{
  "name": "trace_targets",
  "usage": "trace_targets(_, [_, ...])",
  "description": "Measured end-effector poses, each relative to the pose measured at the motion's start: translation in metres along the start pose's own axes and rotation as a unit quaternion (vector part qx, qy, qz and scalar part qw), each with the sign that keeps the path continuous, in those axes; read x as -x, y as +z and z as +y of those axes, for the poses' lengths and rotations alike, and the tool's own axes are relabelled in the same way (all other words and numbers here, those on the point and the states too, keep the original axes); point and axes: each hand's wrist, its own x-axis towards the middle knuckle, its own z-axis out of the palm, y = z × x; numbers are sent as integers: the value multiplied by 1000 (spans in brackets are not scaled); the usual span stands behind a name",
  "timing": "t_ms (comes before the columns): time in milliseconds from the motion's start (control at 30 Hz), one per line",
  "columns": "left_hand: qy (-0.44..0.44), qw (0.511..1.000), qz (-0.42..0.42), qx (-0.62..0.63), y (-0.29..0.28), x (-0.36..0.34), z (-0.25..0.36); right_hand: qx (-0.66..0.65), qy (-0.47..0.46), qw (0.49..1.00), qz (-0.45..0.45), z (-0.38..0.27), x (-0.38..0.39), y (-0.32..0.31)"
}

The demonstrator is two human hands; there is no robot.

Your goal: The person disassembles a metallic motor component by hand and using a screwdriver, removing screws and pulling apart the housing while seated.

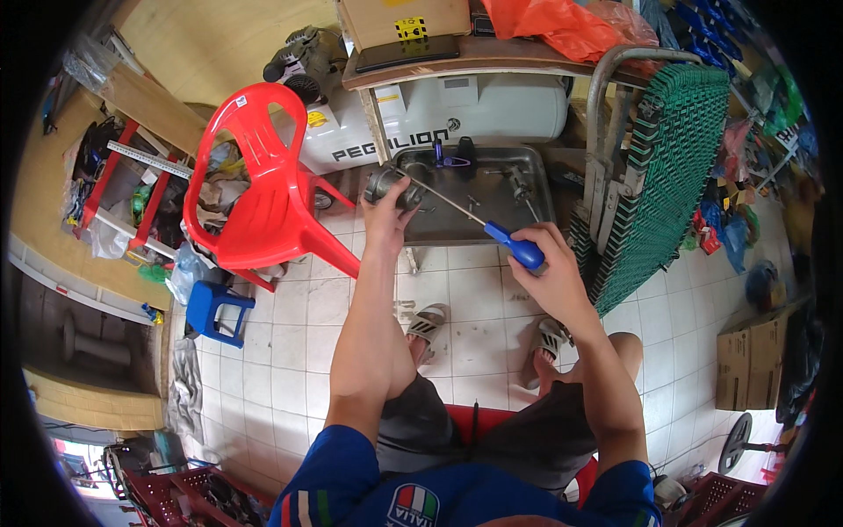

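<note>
My left hand (386, 215) is closed round a dark grey, rounded metal part (383, 184), held up at the left edge of a metal tray. In my right hand (551, 268) is a screwdriver (512, 243) with a blue handle and a long thin shaft. The shaft slants up and left toward the metal part; whether its tip touches is too small to tell. Below my hands, the dark metal tray (465, 235) holds a grey metal tool or part (524, 193), a purple-and-black item (452, 159) and several small pieces.
A red plastic chair (263, 220) stands left, with a small blue stool (219, 312) beside it. Behind the tray lies a large white tank (518, 110) under a wooden table (527, 54). A folded green woven cot (667, 167) leans at right. Cardboard boxes (751, 360) sit further right.
</note>
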Motion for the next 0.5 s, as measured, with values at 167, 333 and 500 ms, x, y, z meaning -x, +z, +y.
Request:
trace_targets(167, [-11, 1000, 16, 0, 3, 3, 1, 47, -23, 997, 59, -4, -1, 5])
trace_targets(333, [-2, 1000, -19, -3, 12, 9, -2, -302, 356, 885, 2, 15, 10, 23])
trace_targets(500, [-2, 1000, -3, 1, 6, 4, 1, -245, 294, 924, -3, 21, 7, 22])
